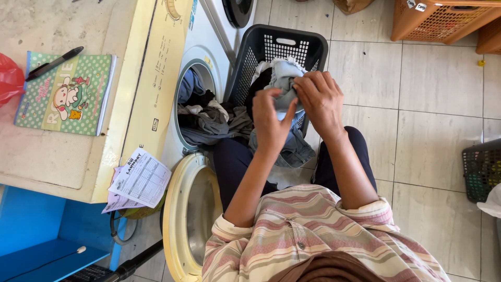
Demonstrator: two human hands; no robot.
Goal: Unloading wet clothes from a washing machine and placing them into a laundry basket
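Hands, two of them, working together over one black laundry basket (308, 49) on a tiled floor (438, 104): left hand (271, 122) and right hand (318, 99) both gripping one pale blue-grey garment (282, 75), fingers of each closed on its cloth, lifting it just above the basket's heap of clothes. Kneeling or crouching between basket and one front-loading washing machine (156, 62), dark trousers and striped sleeves showing below. Standing open beside the left forearm, one round cream machine door (180, 219); spilling from the drum opening, a tangle of grey and dark laundry (206, 122), too bunched for counting pieces. Lying on the countertop (52, 162) at left, one green dotted notebook (65, 96) with one black pen (52, 63) resting across its top corner, and the edge of one red bag (9, 78). Hanging off the counter's edge, a few printed paper slips (138, 180). Sitting farther off on the floor, one orange basket (443, 18) at top right and one dark mesh basket (482, 167) at the right edge, making three baskets in all.
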